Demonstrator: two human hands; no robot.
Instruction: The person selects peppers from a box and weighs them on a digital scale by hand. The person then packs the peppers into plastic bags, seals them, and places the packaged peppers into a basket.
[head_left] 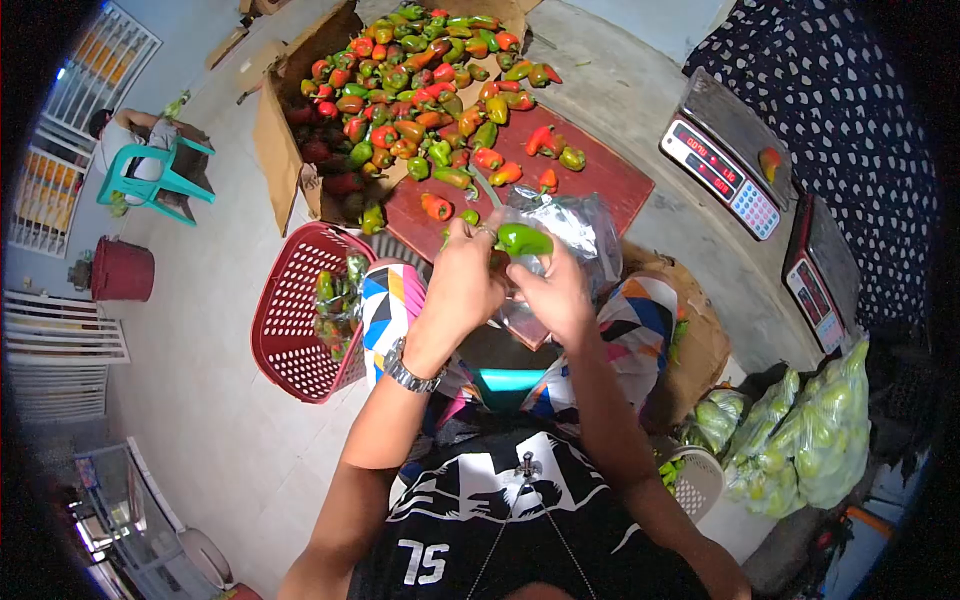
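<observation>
Right hand [558, 297]: its curled fingers and thumb grasp a glossy green bell-like pepper [525, 239], just in front of the seated person's body. Left hand [463, 285], with a metal watch [400, 368] at its wrist: its bent fingers close in at the pepper's left end; whether they grip it cannot be told. A thin, pale curved strip [482, 183] shows just beyond them, at 11 o'clock. A clear, crinkled plastic bag [590, 225] lies beside and beneath the right hand, toward 1 o'clock, on a dark red counter [605, 178].

Farther out, red, orange and green peppers [410, 90] spread from 11 to 12 o'clock, many inside an open cardboard box [273, 150]. At 9 o'clock stands a red perforated basket [266, 320] with bagged peppers in it; at 2 o'clock, a digital scale [717, 178].

For good handling, a light, steady hold suits the pepper's thin skin, turning it slowly so each side catches the light, with the loose plastic kept from snagging the fingers.

The hands hide the pepper's underside and several fingertips. The strip could be a blade, but is unclear. Glare blurs the bag's opening, and the lens's dark rim cuts off the room's edges.
</observation>
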